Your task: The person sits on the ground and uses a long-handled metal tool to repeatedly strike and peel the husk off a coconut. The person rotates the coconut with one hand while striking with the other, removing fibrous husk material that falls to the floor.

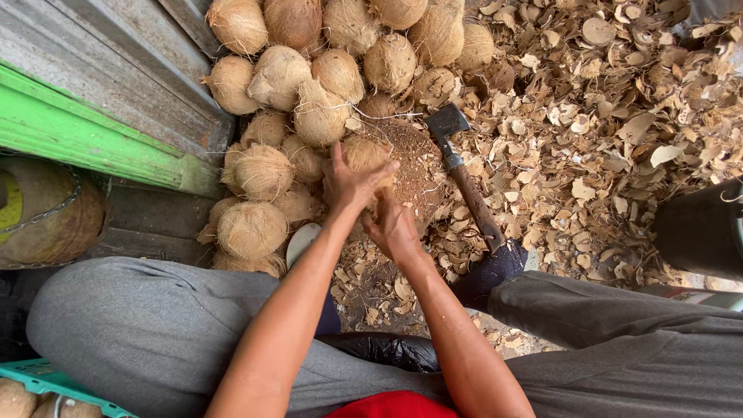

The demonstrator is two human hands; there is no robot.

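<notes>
- Coconut (pixel 364 155), husky and brown, sits at the centre of the frame on a round wooden block (pixel 414 166) dusted with fibre.
- Left hand (pixel 352 184) wraps its grip around the coconut, fingers curled over the near side and one finger raised.
- Right hand (pixel 393 228) lies just below, its grip pressed against the same coconut's lower edge; whether it fully clasps it I cannot tell.
- A hatchet (pixel 464 174) rests just right of the block, head up-frame, handle slanting toward the lower right.
- A coconut pile (pixel 309 77) fills the upper centre and left.
- Husk chips (pixel 604 116) cover the ground on the right.
- Grey trousers (pixel 155 325) span the bottom.
</notes>
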